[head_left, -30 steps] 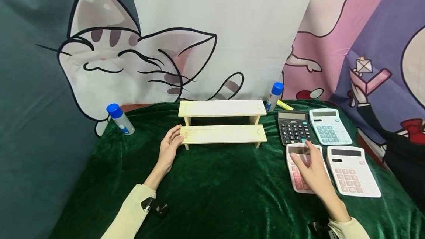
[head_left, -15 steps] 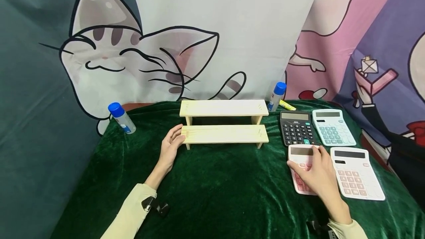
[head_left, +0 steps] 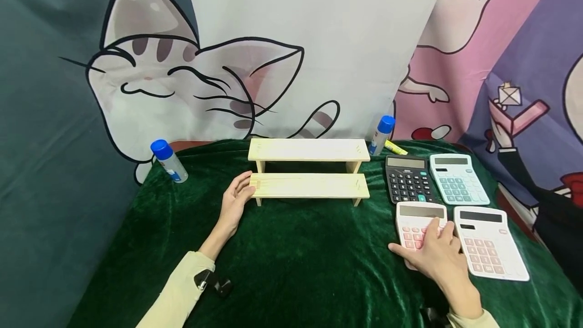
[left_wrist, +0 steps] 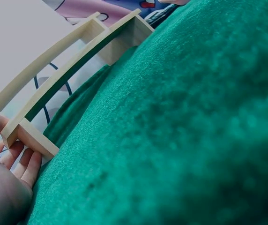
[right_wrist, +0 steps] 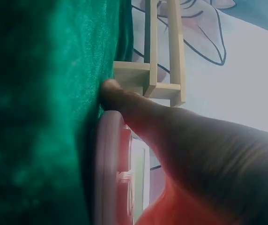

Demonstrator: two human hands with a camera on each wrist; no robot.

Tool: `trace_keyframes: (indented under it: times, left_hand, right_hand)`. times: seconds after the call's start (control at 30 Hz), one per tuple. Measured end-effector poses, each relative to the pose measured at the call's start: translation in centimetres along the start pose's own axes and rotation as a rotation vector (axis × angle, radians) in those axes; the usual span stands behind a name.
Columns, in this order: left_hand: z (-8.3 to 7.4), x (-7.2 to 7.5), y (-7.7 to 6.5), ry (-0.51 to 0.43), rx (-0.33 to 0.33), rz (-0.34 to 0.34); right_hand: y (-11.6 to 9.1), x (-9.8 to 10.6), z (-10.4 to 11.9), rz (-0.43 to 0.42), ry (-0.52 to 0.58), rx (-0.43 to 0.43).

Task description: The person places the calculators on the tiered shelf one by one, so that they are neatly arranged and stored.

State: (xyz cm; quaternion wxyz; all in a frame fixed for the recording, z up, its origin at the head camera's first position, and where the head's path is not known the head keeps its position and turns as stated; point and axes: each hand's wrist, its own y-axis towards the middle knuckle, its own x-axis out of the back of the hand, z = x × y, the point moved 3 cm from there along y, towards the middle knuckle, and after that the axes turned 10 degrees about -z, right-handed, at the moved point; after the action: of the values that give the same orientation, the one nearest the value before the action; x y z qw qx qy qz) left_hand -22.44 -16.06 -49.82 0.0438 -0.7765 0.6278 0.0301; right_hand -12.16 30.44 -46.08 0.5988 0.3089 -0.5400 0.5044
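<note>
A two-tier wooden shelf (head_left: 309,186) stands on the dark green cloth. My left hand (head_left: 232,207) grips its left end, as the left wrist view shows: the thumb lies at the front board (left_wrist: 54,89) and the fingers (left_wrist: 30,166) sit against the end piece. On the right, my right hand (head_left: 442,259) is over the lower half of a pink calculator (head_left: 421,210), fingers spread across its keys. The right wrist view has the thumb (right_wrist: 134,101) stretched past the side of the calculator (right_wrist: 107,164), low over the cloth. The hand hides the calculator's lower right part.
Beside the pink calculator lies a white one with pink keys (head_left: 489,242). Behind them are a black calculator (head_left: 410,178) and a light blue one (head_left: 457,180). Blue-capped bottles stand left (head_left: 169,162) and right (head_left: 381,135) of the shelf, near a yellow tube (head_left: 395,148).
My right hand has come down and toward me over the pink calculator, from its upper part to its lower half, with the thumb moving out past the left side. The left hand stays on the shelf.
</note>
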Motion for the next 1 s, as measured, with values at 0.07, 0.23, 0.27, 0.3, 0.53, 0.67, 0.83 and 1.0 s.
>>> trace_keyframes:
  times: [0.07, 0.23, 0.27, 0.3, 0.53, 0.67, 0.83, 1.0]
  left_hand:
    - [-0.2, 0.1, -0.1, -0.006, -0.006, -0.004]
    - [-0.3, 0.3, -0.2, -0.009, -0.002, 0.001]
    - [-0.2, 0.3, -0.2, -0.011, -0.001, 0.000]
    - [-0.2, 0.4, -0.2, -0.012, 0.000, -0.001]
    - [0.0, 0.5, -0.3, 0.004, 0.001, 0.001]
    - [0.0, 0.6, -0.3, 0.006, 0.001, -0.006]
    - [0.0, 0.5, -0.4, 0.012, 0.000, -0.006]
    - [-0.3, 0.1, -0.3, 0.004, -0.013, 0.000]
  right_hand:
    - [0.1, 0.0, 0.1, -0.022, 0.008, 0.015]
    - [0.1, 0.0, 0.2, -0.099, 0.020, 0.055]
    - [0.1, 0.0, 0.2, -0.110, 0.023, 0.063]
    - [0.0, 0.0, 0.3, -0.122, 0.028, 0.073]
    - [-0.4, 0.5, 1.6, -0.203, 0.080, 0.186]
    - [-0.3, 1.3, 3.0, -0.257, 0.110, 0.256]
    - [-0.2, 2.4, 4.7, -0.332, 0.158, 0.324]
    - [-0.1, 3.5, 6.4, -0.405, 0.214, 0.390]
